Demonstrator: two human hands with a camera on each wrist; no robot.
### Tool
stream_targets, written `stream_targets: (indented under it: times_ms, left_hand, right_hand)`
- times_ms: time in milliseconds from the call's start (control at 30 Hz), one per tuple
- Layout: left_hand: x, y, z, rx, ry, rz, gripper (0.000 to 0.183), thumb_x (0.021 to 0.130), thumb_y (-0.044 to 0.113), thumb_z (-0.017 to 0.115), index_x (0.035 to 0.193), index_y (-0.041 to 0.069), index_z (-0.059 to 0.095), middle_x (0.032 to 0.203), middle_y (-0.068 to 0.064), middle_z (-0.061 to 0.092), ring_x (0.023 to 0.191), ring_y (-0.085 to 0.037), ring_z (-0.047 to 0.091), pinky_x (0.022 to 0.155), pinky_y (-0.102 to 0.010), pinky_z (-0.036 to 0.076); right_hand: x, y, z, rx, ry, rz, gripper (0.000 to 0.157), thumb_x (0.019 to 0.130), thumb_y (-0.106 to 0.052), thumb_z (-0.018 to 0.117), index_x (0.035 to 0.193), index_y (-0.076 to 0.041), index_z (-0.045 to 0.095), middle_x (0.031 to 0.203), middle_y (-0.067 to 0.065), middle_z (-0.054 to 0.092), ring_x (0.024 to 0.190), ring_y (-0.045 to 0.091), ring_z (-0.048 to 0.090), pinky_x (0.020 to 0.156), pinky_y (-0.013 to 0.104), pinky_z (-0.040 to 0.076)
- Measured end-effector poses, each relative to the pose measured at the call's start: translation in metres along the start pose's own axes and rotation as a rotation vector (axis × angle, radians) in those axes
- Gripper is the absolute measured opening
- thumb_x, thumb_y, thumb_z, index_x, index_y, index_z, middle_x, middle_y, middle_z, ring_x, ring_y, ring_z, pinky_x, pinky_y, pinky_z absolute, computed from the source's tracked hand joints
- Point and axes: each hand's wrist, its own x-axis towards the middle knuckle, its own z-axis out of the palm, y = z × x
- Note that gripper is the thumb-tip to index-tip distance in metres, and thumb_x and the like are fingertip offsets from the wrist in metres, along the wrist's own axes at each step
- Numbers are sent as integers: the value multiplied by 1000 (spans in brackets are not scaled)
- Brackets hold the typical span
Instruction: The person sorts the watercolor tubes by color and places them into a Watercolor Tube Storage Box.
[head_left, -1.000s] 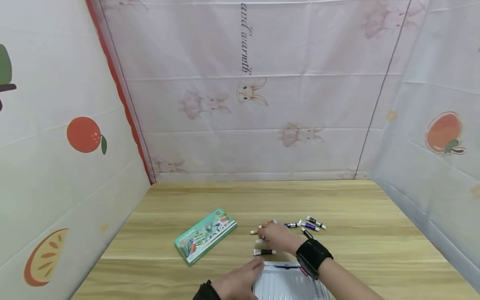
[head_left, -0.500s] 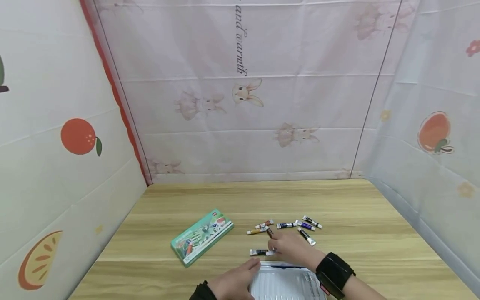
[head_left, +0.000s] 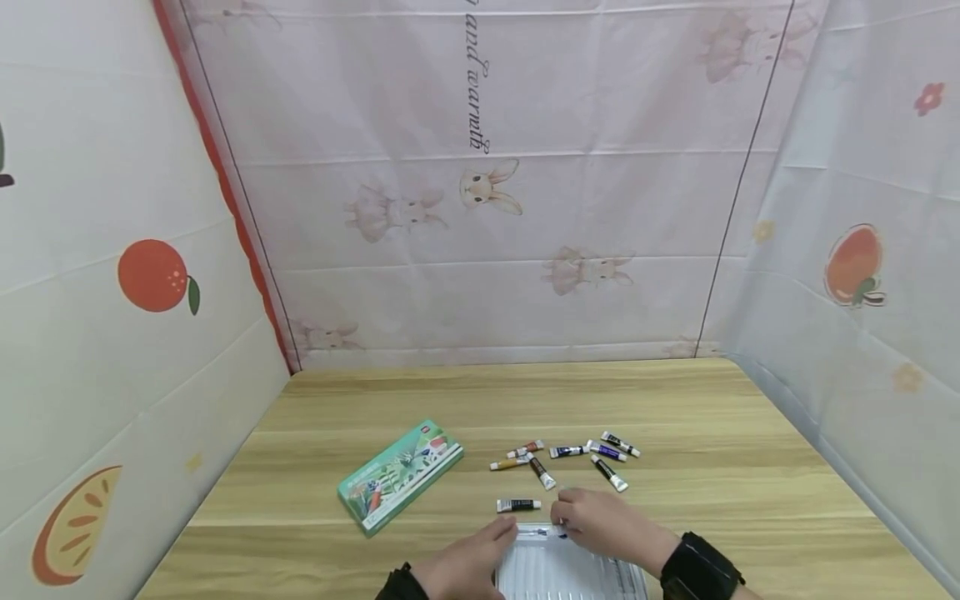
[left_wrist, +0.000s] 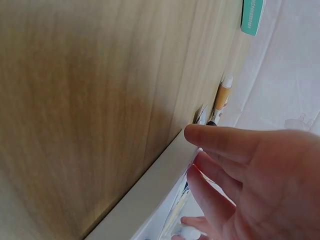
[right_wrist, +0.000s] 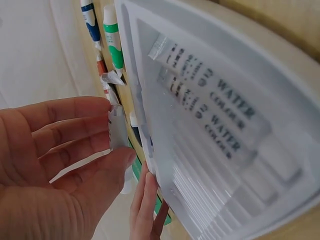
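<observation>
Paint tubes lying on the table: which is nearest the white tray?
The black paint tube, lying alone just beyond the tray; the other loose tubes lie grouped farther back.

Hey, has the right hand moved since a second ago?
Yes: judged against the green box in the head view, the right hand has moved rightward and back toward the person.

Even, soft light brightens the head view; the left wrist view is dimmer, its tabletop (left_wrist: 90,90) shaded, and the right wrist view's white tubes (right_wrist: 222,97) blur right of centre.
</observation>
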Motion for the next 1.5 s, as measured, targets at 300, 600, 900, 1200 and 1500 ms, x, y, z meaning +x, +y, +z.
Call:
stream_targets:
  times_ms: [300, 600, 900, 1200, 1500]
  left_hand:
    - [0, 0, 0, 9, 17, 11, 86, 63, 51, 57, 127, 3, 27, 131, -6, 22, 117, -13, 22, 90, -25, 28]
    - [-1, 2, -1, -5, 11, 12, 84, 64, 50, 58, 127, 2, 27, 131, -6, 22, 117, -14, 21, 90, -25, 28]
    - [0, 3, -2, -73, -8, -14, 86, 63, 51, 58, 128, 4, 27, 131, -4, 21, 117, -13, 22, 90, -27, 28]
    - [0, 2, -1, -47, 0, 13, 86, 64, 50, 58, 128, 3, 25, 132, -6, 19, 117, -14, 20, 90, -26, 28]
    - [1, 1, 0, -68, -16, -16, 85, 63, 46, 61, 129, 5, 24, 132, -3, 17, 117, -12, 20, 91, -26, 27]
  right_hand:
    - [-13, -2, 3, 13, -2, 21, 21, 66, -10, 65, 86, -18, 61, 80, -11, 53, 70, 0, 50, 57, 12, 42]
    - [-26, -5, 8, 25, 93, -119, 24, 64, -9, 66, 85, -17, 60, 82, -12, 51, 72, -2, 47, 60, 8, 39]
    - [-36, -9, 8, 72, 72, -132, 23, 69, -10, 64, 89, -18, 58, 84, -13, 50, 73, -5, 45, 60, 7, 38]
    - [-50, -1, 14, 98, 26, -67, 18, 72, -13, 61, 87, -22, 57, 84, -16, 48, 69, -6, 43, 57, 10, 40]
    - [-60, 2, 12, 129, -11, -60, 23, 71, -9, 61, 88, -24, 57, 86, -16, 47, 70, -5, 42, 57, 12, 41]
